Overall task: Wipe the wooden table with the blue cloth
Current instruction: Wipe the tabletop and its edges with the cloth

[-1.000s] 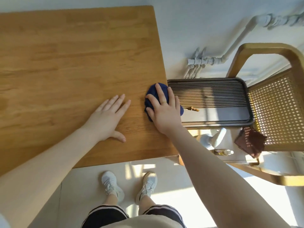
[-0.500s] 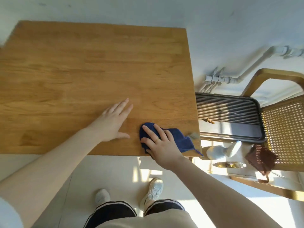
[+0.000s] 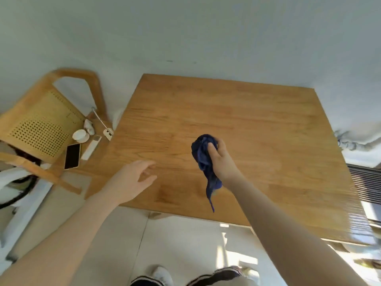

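Nearest me, my left hand point(image 3: 132, 180) hovers loose-fingered over the wooden table point(image 3: 237, 124), while my right hand point(image 3: 221, 159) clamps the blue cloth point(image 3: 203, 155) in a bunch, its tail dangling. Bunched like that, I judge it would wipe poorly. A wide stroke leftward could knock the phone point(image 3: 72, 156) and cup point(image 3: 80, 135) beyond.

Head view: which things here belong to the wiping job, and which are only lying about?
For the job:
- blue cloth, bunched in the right hand
- wooden table
- left hand, open over the table

Lying about:
- phone
- white cup
- chair
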{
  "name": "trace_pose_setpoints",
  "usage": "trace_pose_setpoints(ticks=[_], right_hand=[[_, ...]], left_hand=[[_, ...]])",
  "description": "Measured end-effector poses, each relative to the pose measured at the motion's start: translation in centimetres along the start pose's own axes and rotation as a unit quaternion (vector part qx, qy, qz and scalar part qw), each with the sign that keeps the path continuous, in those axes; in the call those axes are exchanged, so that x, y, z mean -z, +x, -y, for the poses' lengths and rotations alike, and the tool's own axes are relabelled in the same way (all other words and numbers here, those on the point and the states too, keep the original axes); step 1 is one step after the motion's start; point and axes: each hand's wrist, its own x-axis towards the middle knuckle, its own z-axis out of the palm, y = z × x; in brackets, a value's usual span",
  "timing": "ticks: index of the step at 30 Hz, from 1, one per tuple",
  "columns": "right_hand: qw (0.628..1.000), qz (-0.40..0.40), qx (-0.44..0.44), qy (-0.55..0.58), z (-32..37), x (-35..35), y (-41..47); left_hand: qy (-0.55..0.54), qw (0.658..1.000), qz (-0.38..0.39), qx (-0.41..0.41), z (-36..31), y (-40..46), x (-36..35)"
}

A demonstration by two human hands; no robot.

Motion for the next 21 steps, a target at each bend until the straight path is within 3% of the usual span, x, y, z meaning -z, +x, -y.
trace_pose_setpoints(ticks=[8,12,18,21], right_hand=[[0.999,-0.008,-0.013,-0.040,2.1,-10.3,6.9],[0.993,-0.014,0.020,-0.115,2.3,-12.8,11.8],[0.987,-0.060,0.053,-0.139,4.5,-17.2,19.1],[0.959,-0.108,0.124,-0.233,5.1,-20.3,22.3]], left_hand=[[-0.095,0.992,-0.059,0.056,11.1,4.1,6.4],[-0.076,0.996,-0.041,0.017,13.2,9.1,8.3],[-0.049,0.998,-0.025,0.005,17.6,13.3,13.0],[-0.033,0.999,-0.029,-0.006,20.7,15.8,15.2]])
